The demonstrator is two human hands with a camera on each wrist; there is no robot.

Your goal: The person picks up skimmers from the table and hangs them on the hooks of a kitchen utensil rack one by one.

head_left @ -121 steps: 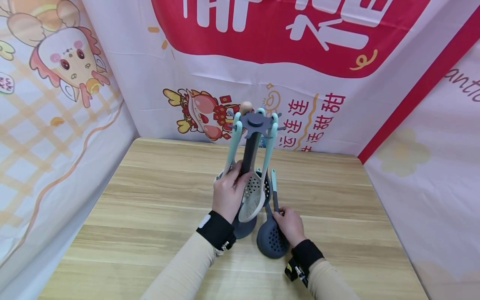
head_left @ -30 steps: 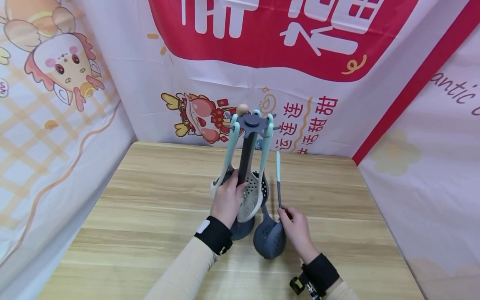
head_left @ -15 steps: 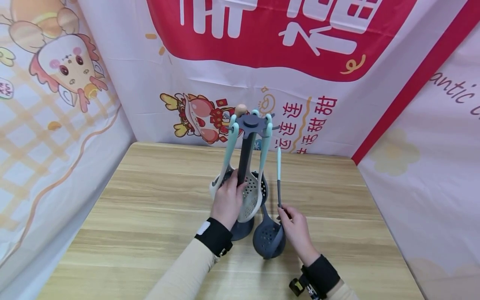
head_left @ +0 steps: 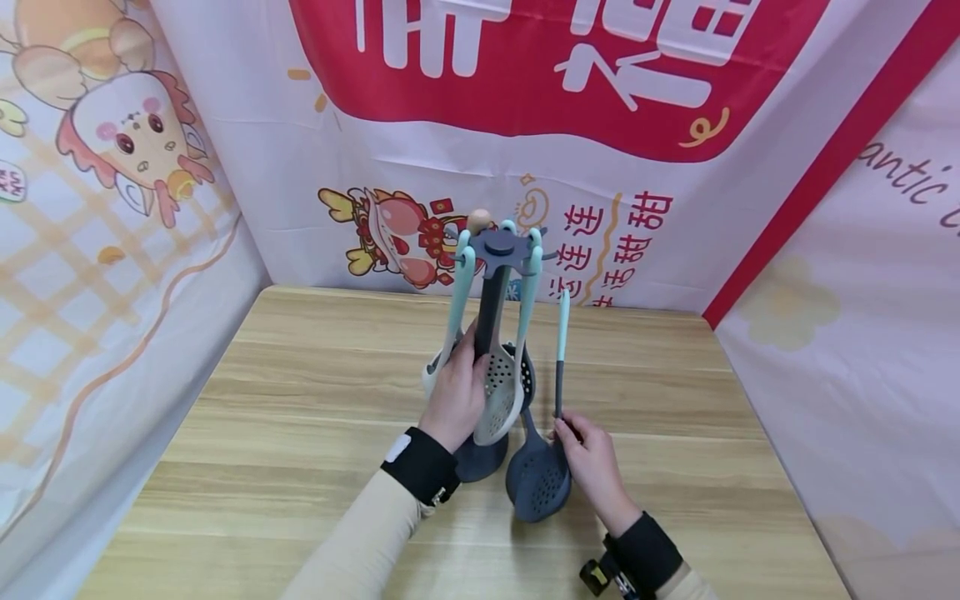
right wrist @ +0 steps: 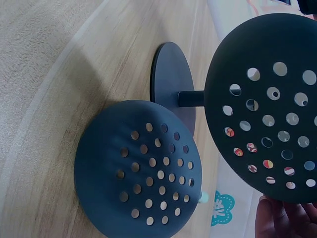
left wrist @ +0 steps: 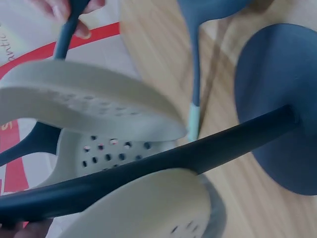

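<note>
A dark utensil stand holds several hanging utensils with mint handles. My left hand (head_left: 456, 392) grips its dark post (head_left: 491, 308) beside a pale slotted spoon (head_left: 501, 408). With its fingers and thumb, my right hand (head_left: 592, 454) pinches the lower handle of a dark grey skimmer (right wrist: 270, 109), whose mint grip (head_left: 564, 325) points up and away. A second dark grey perforated skimmer (right wrist: 153, 168) lies on the table to the right of the stand's round base (head_left: 482, 460). In the head view the held skimmer's head overlaps the lying one.
The stand's hooked top (head_left: 501, 246) rises in front of the printed backdrop (head_left: 420, 150). A wooden ball-like knob (head_left: 478, 220) shows behind it. The wood-grain table (head_left: 300, 400) meets cloth walls at the back and sides.
Since four seconds ago, my right hand has raised the skimmer and swung its grip up and right. In the last second its head has turned from edge-on to face-on. My left hand has slid slightly up the post.
</note>
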